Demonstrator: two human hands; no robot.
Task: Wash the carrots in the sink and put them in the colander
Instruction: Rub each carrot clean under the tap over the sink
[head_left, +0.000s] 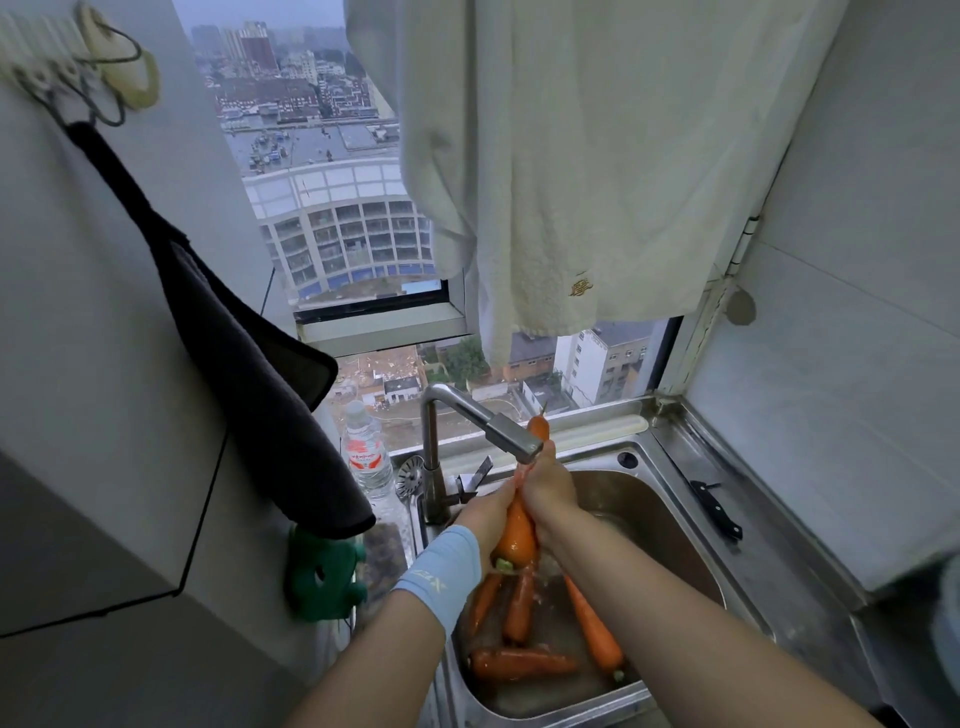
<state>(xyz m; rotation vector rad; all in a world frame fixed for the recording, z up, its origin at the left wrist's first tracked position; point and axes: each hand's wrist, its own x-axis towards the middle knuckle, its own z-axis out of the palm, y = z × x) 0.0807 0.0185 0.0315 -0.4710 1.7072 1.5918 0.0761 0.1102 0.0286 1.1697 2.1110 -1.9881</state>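
Under the tap, the left grip and right grip both clamp round one carrot: stiff, wet, likely slippery, best held at its thick middle.

Sink set in table, window behind. Faucet at sink's rear left; bottle just left of it. Carrots lie in sink. Knife lies on table, right of sink.
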